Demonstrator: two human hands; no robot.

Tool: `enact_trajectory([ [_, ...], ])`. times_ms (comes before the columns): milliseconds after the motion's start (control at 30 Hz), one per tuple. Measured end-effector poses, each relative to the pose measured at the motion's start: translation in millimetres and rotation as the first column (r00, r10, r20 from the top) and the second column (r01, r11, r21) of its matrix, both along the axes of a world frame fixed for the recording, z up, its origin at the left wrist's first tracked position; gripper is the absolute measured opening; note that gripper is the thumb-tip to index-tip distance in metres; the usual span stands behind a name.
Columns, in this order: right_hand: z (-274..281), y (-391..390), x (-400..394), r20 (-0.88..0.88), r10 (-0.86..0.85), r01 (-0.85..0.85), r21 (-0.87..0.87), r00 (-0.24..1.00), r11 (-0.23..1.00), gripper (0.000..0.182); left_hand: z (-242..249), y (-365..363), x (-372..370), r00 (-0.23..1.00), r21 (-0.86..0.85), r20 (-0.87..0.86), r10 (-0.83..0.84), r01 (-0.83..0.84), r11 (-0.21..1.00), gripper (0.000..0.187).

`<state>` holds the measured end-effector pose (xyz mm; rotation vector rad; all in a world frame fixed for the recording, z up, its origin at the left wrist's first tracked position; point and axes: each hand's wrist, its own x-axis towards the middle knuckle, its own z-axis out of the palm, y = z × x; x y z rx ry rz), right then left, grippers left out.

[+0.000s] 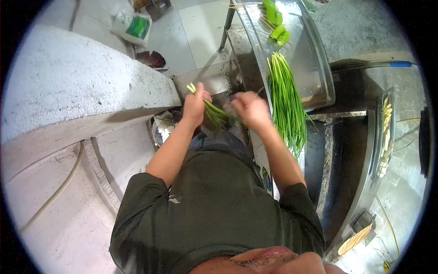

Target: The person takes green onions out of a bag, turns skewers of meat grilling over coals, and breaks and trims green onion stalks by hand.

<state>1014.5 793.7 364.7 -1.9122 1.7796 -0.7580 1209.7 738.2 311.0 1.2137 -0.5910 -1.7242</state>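
— Both fists are closed on the same small bunch of green stalks (215, 114); the left hand (195, 107) grips it near the pale cut ends, which poke up past the thumb, and the right hand (250, 109) is clamped on the leafy end, so the bunch runs slanting between the two.

— Where is it, over the tray?

— No, held in the air in front of the dark shirt (214, 205), just left of the steel tray (319, 68); below it I can see what looks like a bin or bowl (160, 132), though the arm hides most of it.

— And the rest of the greens?

— A long pile of stalks (287, 105) lies on the tray, its tips drooping over the near edge; further up are some cut green pieces (277, 28) and thin wooden skewers (242, 5); a second tray (385, 132) off to the right holds pale strips.

— What could go wrong, do you think?

— My guess is that if the hands pull apart too hard, the thin stalks could snap or slide out and drop to the floor; also, that overhanging pile looks ready to slip if an elbow brushes it, since the right forearm passes just beside the hanging tips.

— Is the picture sharp enough to tell?

— Not quite; the right hand is blurred, so I cannot make out its single fingers.
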Motion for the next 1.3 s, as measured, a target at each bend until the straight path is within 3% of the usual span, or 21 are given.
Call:
enact_trajectory([
  [67,12.3,-19.8,-49.6,0.004,-0.302,0.302,0.053,0.953,0.952,0.025,16.9,-6.3,1.3,0.999,0.031,0.037,0.017,-0.018,0.999,0.033],
  [133,10.6,-43.4,-105.4,-0.196,-0.452,0.465,0.026,0.87,0.885,0.026,18.9,-9.4,6.7,0.996,0.003,0.062,-0.057,0.057,0.998,0.032],
  [200,-10.9,-59.5,-147.8,-0.397,-0.441,0.462,-0.046,0.805,0.886,0.028,19.3,-10.6,3.5,0.987,-0.005,0.104,-0.119,0.12,0.993,0.03],
  [267,-19.3,-73.6,-158.5,-0.466,-0.425,0.478,-0.006,0.776,0.879,0.028,17.5,-8.5,-0.4,0.973,0.01,0.165,-0.163,0.164,0.986,0.026],
  [367,-29.3,-87.2,-163.9,-0.501,-0.334,0.482,0.2,0.799,0.853,0.028,9.5,-4.6,-4.9,0.969,0.146,0.212,-0.128,0.098,0.984,0.02],
  [467,-47.9,-88.4,-178.8,-0.322,-0.41,0.476,0.163,0.853,0.864,0.029,30.5,-6.3,-17.4,0.932,0.016,0.307,-0.193,0.198,0.98,0.026],
  [567,-41.4,-81.1,-191.2,-0.006,-0.466,0.462,0.147,0.885,0.875,0.029,34.2,-8.7,-25.9,0.906,0.04,0.359,-0.223,0.224,0.974,0.028],
  [667,-14.0,-71.1,-185.5,0.364,-0.481,0.379,0.318,0.798,0.869,0.028,18.7,-13.0,-35.3,0.913,0.089,0.348,-0.212,0.194,0.977,0.024],
  [700,7.1,-65.7,-170.2,0.5,-0.527,0.38,0.371,0.687,0.847,0.019,24.1,-15.0,-41.0,0.901,0.09,0.356,-0.247,0.23,0.969,0.019],
  [833,43.2,-44.7,-129.5,0.723,-0.434,0.238,0.364,0.537,0.9,0.007,35.1,-22.1,-73.8,0.891,-0.382,0.404,-0.206,0.369,0.847,0.02],
  [867,54.1,-39.1,-113.2,0.7,-0.419,0.236,0.347,0.578,0.907,0.008,34.1,-23.5,-81.3,0.88,-0.472,0.44,-0.177,0.395,0.788,0.02],
  [933,67.8,-29.0,-83.2,0.652,-0.382,0.229,0.31,0.655,0.923,0.009,71.7,-25.8,-86.1,0.86,-0.341,0.355,-0.368,0.485,0.805,0.022],
  [1000,69.2,-19.3,-59.1,0.504,-0.333,0.225,0.264,0.797,0.938,0.013,84.0,-22.7,-91.6,0.92,-0.383,0.125,-0.372,0.391,0.837,0.02],
  [1067,77.4,-9.2,-35.4,0.457,-0.326,0.219,0.271,0.828,0.937,0.015,91.5,-20.4,-87.1,0.917,-0.376,-0.092,-0.387,0.328,0.867,0.021],
  [1200,92.7,-0.3,-4.0,0.273,-0.291,0.247,0.185,0.917,0.951,0.016,89.6,-15.6,-59.4,0.888,-0.375,-0.124,-0.442,0.37,0.85,0.021],
  [1300,92.4,2.7,17.1,0.361,-0.292,0.237,0.19,0.886,0.953,0.012,90.2,-11.0,-37.3,0.883,-0.39,-0.136,-0.45,0.369,0.843,0.02],
])
